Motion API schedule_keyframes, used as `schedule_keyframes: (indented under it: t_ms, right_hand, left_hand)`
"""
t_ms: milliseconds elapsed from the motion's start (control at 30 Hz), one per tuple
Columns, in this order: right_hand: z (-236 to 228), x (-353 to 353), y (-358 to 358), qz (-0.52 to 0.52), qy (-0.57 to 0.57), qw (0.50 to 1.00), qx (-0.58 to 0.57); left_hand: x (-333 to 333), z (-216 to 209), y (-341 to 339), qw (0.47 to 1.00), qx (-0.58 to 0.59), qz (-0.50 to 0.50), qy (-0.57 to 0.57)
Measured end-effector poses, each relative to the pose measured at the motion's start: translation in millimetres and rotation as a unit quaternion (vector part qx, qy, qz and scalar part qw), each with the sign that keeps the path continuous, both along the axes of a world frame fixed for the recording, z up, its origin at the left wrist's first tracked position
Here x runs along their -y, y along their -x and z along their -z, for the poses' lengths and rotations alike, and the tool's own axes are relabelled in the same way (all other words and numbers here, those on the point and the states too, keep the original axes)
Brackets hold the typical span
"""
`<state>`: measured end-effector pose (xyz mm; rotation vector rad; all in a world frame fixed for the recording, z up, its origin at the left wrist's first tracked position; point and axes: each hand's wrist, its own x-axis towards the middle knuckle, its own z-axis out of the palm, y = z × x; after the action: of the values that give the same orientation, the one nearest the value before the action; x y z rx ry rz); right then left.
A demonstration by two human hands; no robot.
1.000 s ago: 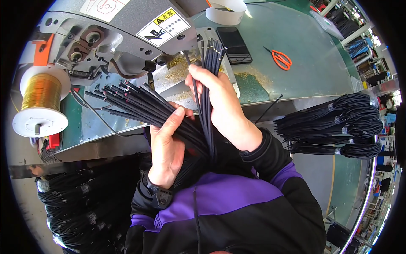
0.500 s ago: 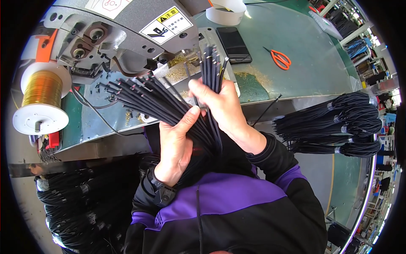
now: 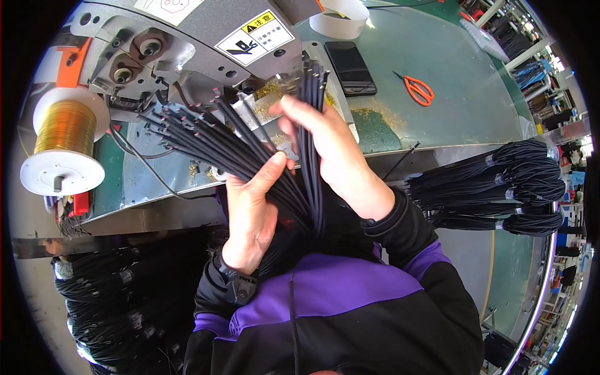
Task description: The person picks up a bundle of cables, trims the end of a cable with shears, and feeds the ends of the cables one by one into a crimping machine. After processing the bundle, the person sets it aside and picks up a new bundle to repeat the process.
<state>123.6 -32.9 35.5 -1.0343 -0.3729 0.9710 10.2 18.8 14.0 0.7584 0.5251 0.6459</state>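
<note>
My left hand [image 3: 253, 212] is closed around a fanned bundle of black cords [image 3: 215, 144], its thumb lying across them. Their cut ends point up and to the left, some showing pinkish or pale tips. A second, more upright bunch of black cords [image 3: 310, 106] rests in my right hand [image 3: 340, 156], whose fingers are partly hidden and blurred. One or more loose cords [image 3: 255, 119] stand between the two bunches. Both bunches meet below my hands, near my lap.
Ahead stands a grey machine [image 3: 206, 37] with brass-coloured scraps at its base. A spool of gold wire [image 3: 69, 131] is at left. On the bench lie a black phone [image 3: 351, 69] and orange-handled cutters [image 3: 417, 90]. Tied black cord bundles hang right [image 3: 500, 187] and lower left [image 3: 106, 300].
My right hand has shifted slightly, its thumb and fingers moving above the gap between the bunches. A few cords near my left thumb now stand apart from the left fan.
</note>
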Motion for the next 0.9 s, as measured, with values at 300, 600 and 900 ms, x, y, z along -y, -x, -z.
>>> schedule_keyframes:
  t_ms: [300,600,900]
  right_hand:
    - [9.5,7.1,3.9,0.076,-0.015,0.997,0.032]
    - [10.2,-16.1,-5.0,0.065,-0.017,0.988,-0.136]
    - [10.0,5.3,4.6,0.028,-0.007,0.999,0.024]
  left_hand:
    - [4.2,5.5,0.5,0.999,0.017,0.028,-0.007]
    - [-6.2,-12.6,3.6,0.998,0.043,-0.027,0.022]
    - [6.7,5.9,-5.8,1.0,-0.005,0.014,0.022]
